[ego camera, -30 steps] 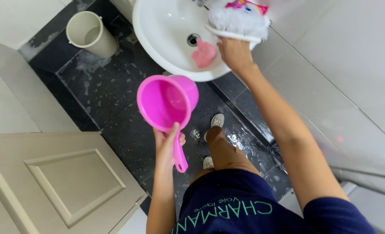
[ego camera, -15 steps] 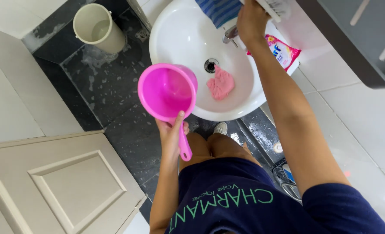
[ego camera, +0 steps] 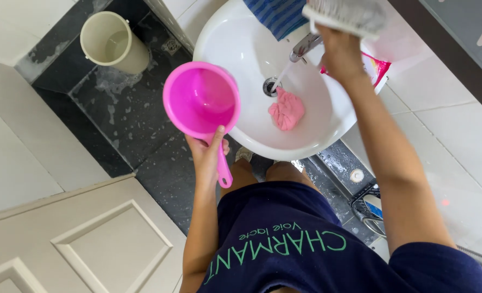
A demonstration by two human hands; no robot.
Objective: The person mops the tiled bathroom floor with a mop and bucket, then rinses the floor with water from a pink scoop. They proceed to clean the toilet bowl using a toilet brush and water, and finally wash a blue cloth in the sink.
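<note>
Cleaning work at a white washbasin (ego camera: pixel 251 49) is shown midway, as far as can be judged. A pink dipper (ego camera: pixel 202 100) is grasped by its handle in the left hand (ego camera: pixel 208 154), fingers wrapped round the handle with the thumb laid along it; the bowl is held just above that grip, open side up and apparently empty, beside the basin's left rim. A scrubbing brush (ego camera: pixel 346 15) with pale bristles is clasped in the right hand (ego camera: pixel 338 51) and held above the far side of the basin. Just left of that grip a chrome tap (ego camera: pixel 305 46) is seen, with a thin stream running to the drain (ego camera: pixel 272 86). Below the right hand a crumpled pink cloth (ego camera: pixel 287 108) lies in the basin, untouched by either hand. A blue striped towel (ego camera: pixel 276 16) is draped over the far rim, and a pink packet (ego camera: pixel 376 65) lies at the rim under the right wrist.

Suds or wet streaks are spread over the dark floor tiles (ego camera: pixel 121 114) beyond the left hand, near a cream bucket (ego camera: pixel 113 43), so scrubbing and rinsing seem unfinished.
</note>
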